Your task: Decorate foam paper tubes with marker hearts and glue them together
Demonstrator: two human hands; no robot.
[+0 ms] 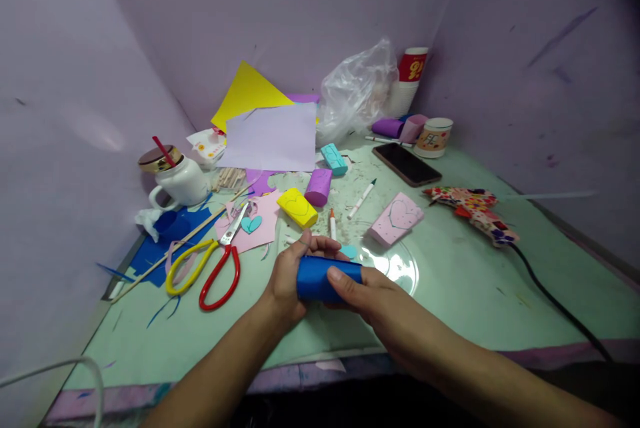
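Both my hands grip a blue paper-covered tube held sideways just above the green table. My left hand wraps round its left end, fingers curled over the top. My right hand closes on the right end, thumb lying along the tube's front. A small teal heart cutout lies just behind the tube.
Red and yellow scissors lie to the left beside pink paper. Yellow, purple, teal and pink covered shapes, markers, a phone, a patterned glue gun with black cord, a white mug and paper cups stand behind.
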